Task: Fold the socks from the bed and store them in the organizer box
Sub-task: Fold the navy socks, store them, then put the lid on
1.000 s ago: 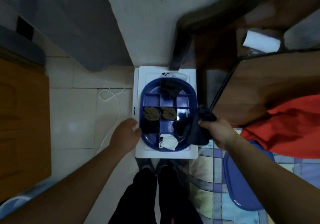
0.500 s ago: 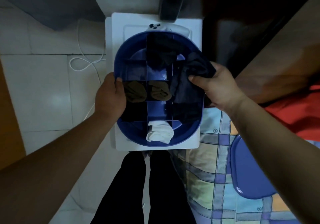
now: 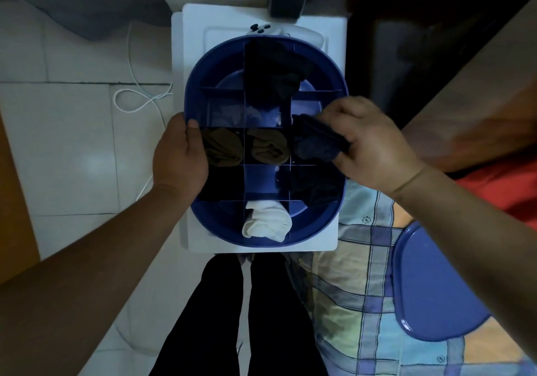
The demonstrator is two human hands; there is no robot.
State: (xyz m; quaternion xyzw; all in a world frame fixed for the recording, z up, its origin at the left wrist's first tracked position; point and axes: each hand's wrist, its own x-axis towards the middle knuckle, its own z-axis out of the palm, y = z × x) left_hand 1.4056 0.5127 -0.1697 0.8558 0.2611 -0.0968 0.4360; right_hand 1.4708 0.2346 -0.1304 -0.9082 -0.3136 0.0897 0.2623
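- Directly below the camera, a blue oval organizer box (image 3: 200,85) sits on a white square surface (image 3: 186,56), split by thin dividers into a grid of compartments.
- At its right side, the right hand (image 3: 374,149) has its fingers curled round a bundled dark navy sock (image 3: 316,143); the bundle lies just left of the palm, under the fingertips, in the right-hand compartment of the middle row.
- Whether the sock already rests on the compartment floor cannot be told.
- On the opposite side, the left hand (image 3: 180,154) grips the left rim of the box, thumb hooked over the edge and into the box, the other fingers hidden outside the wall.
- Just beside that thumb, a rolled brown sock (image 3: 222,147) fills the left compartment of the middle row, and a second brown sock (image 3: 270,147) fills the centre one, between the first and the navy bundle.
- A black sock (image 3: 276,70) lies in the far centre compartment.
- A rolled white sock (image 3: 267,221) sits in the near centre compartment.
- A white controller (image 3: 302,31) peeks out behind the far rim of the box.
- To the right, a plaid bedsheet (image 3: 363,303) carries a blue lid (image 3: 436,288), well apart from both hands, with a red cloth (image 3: 505,195) beyond.
- A white cable (image 3: 136,96) loops on the tiled floor (image 3: 72,143) to the left.
- Black-trousered legs (image 3: 232,317) stand at the near edge of the white surface.
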